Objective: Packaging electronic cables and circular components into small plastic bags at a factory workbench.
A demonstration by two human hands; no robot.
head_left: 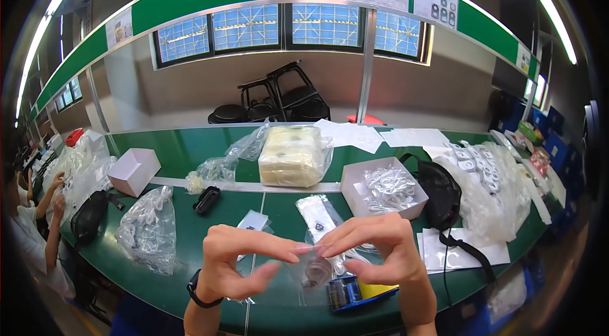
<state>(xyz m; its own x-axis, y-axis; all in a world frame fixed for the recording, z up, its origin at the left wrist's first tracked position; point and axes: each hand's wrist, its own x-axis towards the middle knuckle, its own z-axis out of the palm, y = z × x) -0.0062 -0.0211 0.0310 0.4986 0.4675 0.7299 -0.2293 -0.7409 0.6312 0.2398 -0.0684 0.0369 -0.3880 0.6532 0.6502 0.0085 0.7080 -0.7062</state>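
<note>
Fingertips of left hand (225, 258) and right hand (384, 250) nearly meet at thin clear film (307, 248) above table (190, 225), probably to steady it; thumbs spread below, can't tell if film's pinched. Blue-and-yellow holder (358, 301) sits near right hand, likely for reach. Box (353, 191) presumably keeps white cables (393, 189) together.

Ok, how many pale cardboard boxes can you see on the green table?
2: a pale box left of centre, and an open box right of centre, holding white cables. More could be hidden among the clutter.
</note>
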